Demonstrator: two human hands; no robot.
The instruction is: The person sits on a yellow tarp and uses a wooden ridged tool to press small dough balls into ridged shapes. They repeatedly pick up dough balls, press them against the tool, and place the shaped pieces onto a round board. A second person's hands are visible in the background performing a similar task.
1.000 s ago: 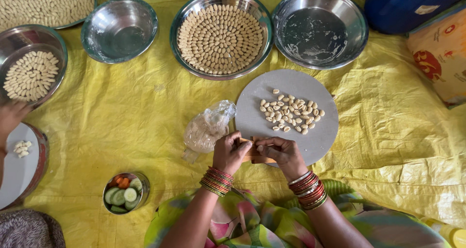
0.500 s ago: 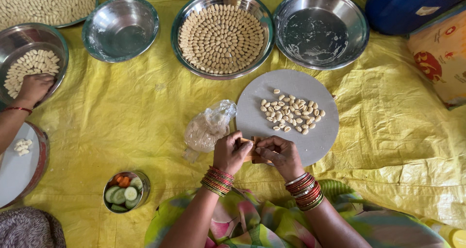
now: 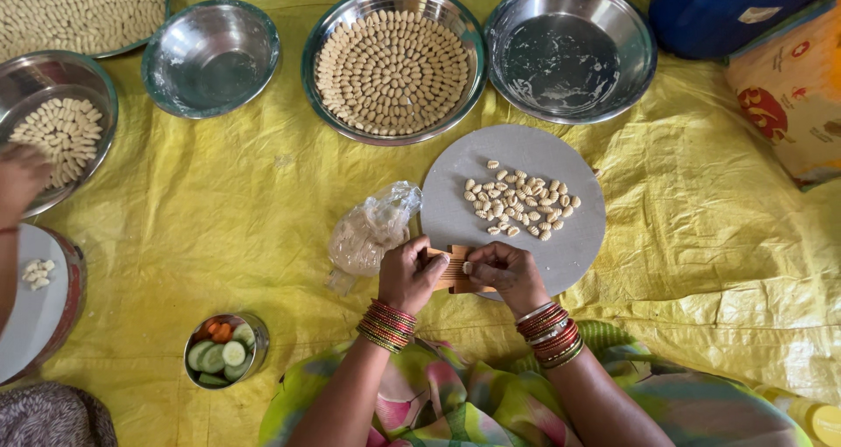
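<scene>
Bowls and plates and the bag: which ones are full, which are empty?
middle bowl: filled with neat rings of dough pieces
right bowl: empty
small bowl: empty
round board: loose pile of pieces
plastic bag: partly full, crumpled
little tin: holds cucumber and carrot slices

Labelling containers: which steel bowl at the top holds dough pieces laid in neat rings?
The middle steel bowl, directly above the hands; the steel bowls either side of it, left and right, hold no pieces.

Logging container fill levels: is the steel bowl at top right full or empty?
Empty. The top-right bowl shows bare metal with only a thin smear, while the middle bowl beside it holds neat rings of shaped dough pieces.
</scene>
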